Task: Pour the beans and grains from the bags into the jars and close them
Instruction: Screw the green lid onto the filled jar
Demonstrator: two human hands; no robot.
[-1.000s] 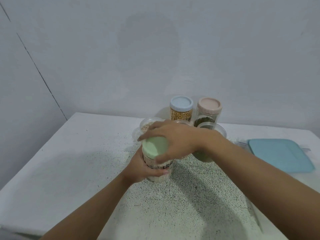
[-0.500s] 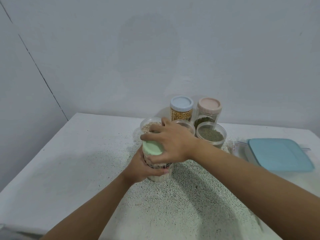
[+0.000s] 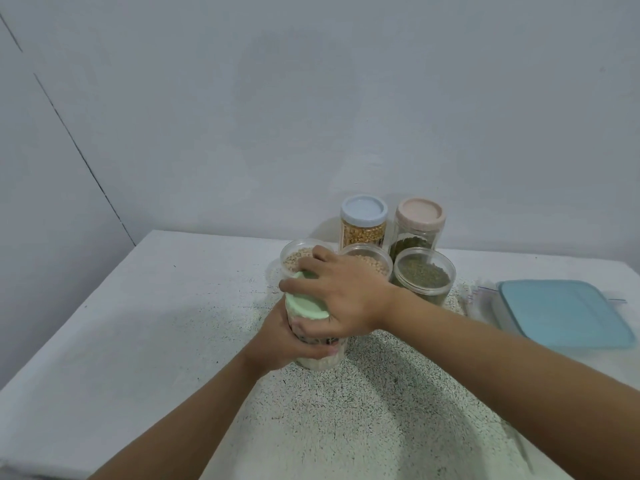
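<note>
A clear jar (image 3: 320, 360) with white grains in its lower part stands in the middle of the speckled table (image 3: 138, 323). My left hand (image 3: 287, 341) grips its body from the left. My right hand (image 3: 343, 292) curls over its pale green lid (image 3: 306, 304) from above. Behind them stand three open jars: one of pale beans (image 3: 294, 259), one of yellowish grains (image 3: 372, 259), partly hidden by my right hand, and one of dark green beans (image 3: 424, 275). Two closed jars stand at the wall, one with a blue lid (image 3: 363, 209), one with a pink lid (image 3: 420, 213).
A box with a blue lid (image 3: 561, 311) lies at the right, with a clear zip bag (image 3: 476, 299) beside it. The wall rises right behind the jars. The table's left edge runs diagonally at the left.
My right hand has turned on the green lid, fingers swinging further round toward the left. The left hand keeps its grip on the jar, which stays in place.
</note>
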